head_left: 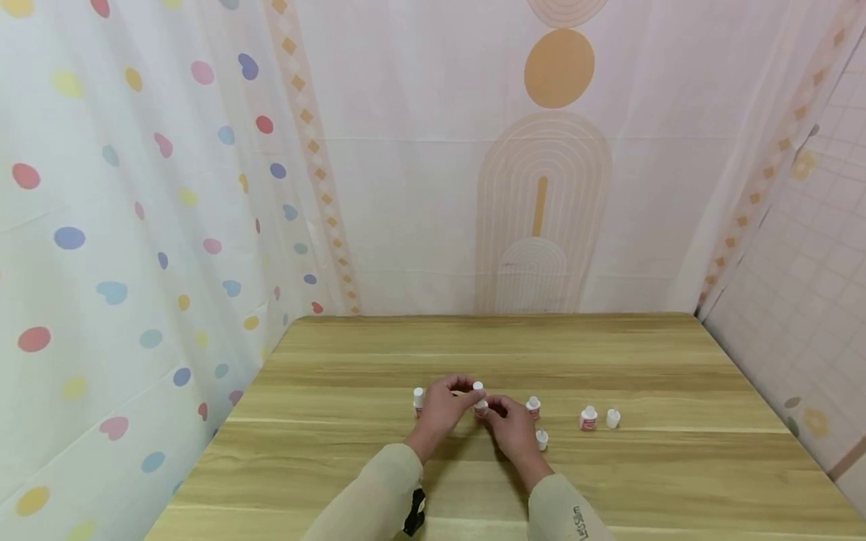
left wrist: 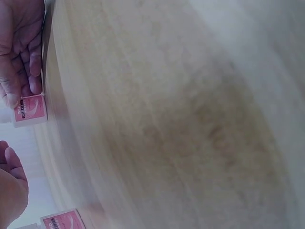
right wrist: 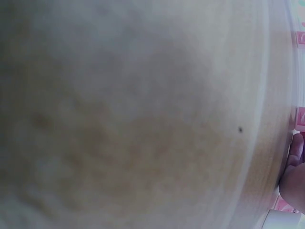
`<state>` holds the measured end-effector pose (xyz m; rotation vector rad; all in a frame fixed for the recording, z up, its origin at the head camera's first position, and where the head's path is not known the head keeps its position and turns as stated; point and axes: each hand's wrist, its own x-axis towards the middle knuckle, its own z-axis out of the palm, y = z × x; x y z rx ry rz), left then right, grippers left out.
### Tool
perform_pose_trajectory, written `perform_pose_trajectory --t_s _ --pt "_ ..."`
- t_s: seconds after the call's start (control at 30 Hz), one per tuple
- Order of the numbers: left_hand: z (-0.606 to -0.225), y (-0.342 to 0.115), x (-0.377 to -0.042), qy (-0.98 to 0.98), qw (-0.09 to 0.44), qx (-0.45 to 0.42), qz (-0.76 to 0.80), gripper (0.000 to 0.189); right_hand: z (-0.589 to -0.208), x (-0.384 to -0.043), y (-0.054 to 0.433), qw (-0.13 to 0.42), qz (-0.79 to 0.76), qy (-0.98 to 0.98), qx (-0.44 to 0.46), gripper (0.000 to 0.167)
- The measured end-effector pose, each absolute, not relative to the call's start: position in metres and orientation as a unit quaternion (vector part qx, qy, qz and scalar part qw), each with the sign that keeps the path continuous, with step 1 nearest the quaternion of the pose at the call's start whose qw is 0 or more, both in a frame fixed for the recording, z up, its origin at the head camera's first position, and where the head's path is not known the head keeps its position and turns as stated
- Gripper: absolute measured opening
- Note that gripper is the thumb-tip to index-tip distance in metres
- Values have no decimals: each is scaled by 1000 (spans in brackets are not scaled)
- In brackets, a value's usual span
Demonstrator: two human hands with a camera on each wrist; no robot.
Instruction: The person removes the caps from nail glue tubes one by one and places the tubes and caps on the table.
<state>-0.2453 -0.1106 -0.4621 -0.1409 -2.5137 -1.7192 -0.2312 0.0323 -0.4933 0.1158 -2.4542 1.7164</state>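
Observation:
Near the middle of the table, my left hand (head_left: 443, 406) pinches a white cap (head_left: 478, 386) at the top of a small bottle with a pink-red label (head_left: 481, 412). Lower down, my right hand (head_left: 512, 430) holds that same bottle between thumb and fingers. The left thumb covers the join, so I cannot tell whether cap and bottle are apart. In the left wrist view the bottle's pink label (left wrist: 32, 109) shows beside the right fingertips. To the left stands a white-capped bottle (head_left: 418, 403), partly behind the left hand.
Right of my hands stand an uncapped bottle (head_left: 533, 409) and, farther off, another uncapped bottle (head_left: 588, 420). One loose white cap (head_left: 542, 440) sits close by the right wrist; another white cap (head_left: 613, 418) is beside the far bottle. Curtains border the wooden table (head_left: 325, 361).

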Motion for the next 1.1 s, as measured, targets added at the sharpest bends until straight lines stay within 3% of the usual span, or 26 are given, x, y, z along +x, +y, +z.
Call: perform_pose_trajectory --t_s 1.1 --pt "-453 -118 -246 -798 93 -57 -593 15 -496 -231 31 87 580 -809 48 7"
